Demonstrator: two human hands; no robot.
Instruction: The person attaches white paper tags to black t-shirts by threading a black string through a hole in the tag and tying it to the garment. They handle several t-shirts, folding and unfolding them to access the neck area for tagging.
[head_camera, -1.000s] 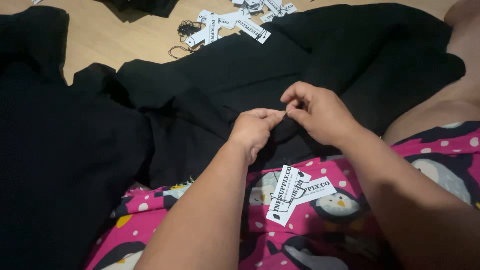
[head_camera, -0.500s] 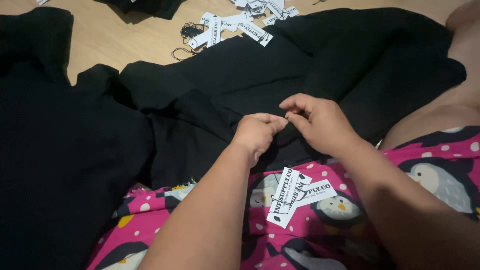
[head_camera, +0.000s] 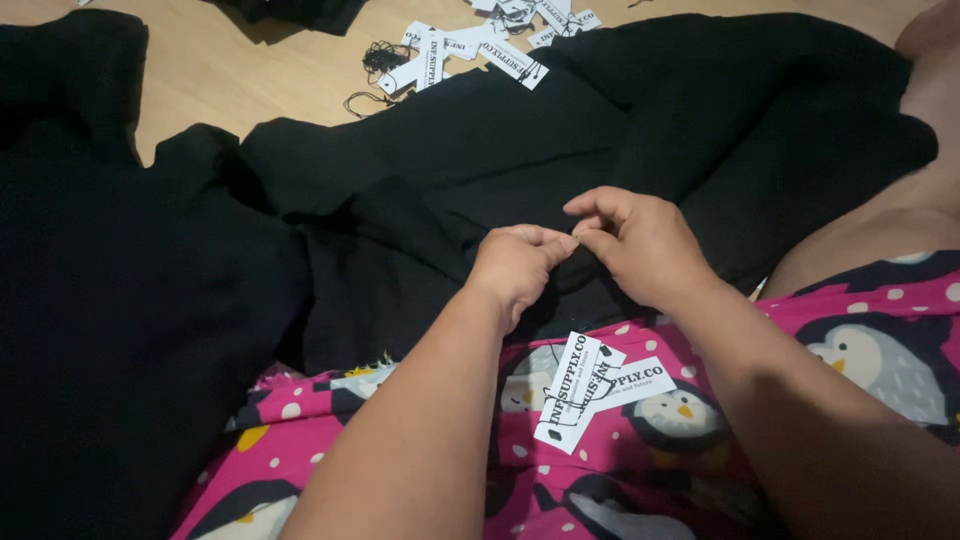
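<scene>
Black garment: spread over the wooden floor and the person's lap; its near fold lies directly under both hands, which meet above its lower edge.
Left hand: curled, knuckles up, fingers drawn together; fingertips pinched at a small point on the black garment. What sits in the pinch is too small to tell.
Right hand: just beside the left hand, touching it at the fingertips; thumb and forefinger closed together on the same point of the black garment, remaining fingers bent loosely over the cloth.
Paper tags on lap: two or three white printed cards, overlapping, on the pink penguin-print fabric, just below the black garment's lower edge and between the two forearms.
Paper tags on floor: a scattered white heap with black strings, beyond the black garment's far edge, well apart from the hands.
Second black cloth: a large dark mass lying left of the black garment, touching it.
Further dark cloth: at the far edge, beyond the black garment, on the wooden floor.
</scene>
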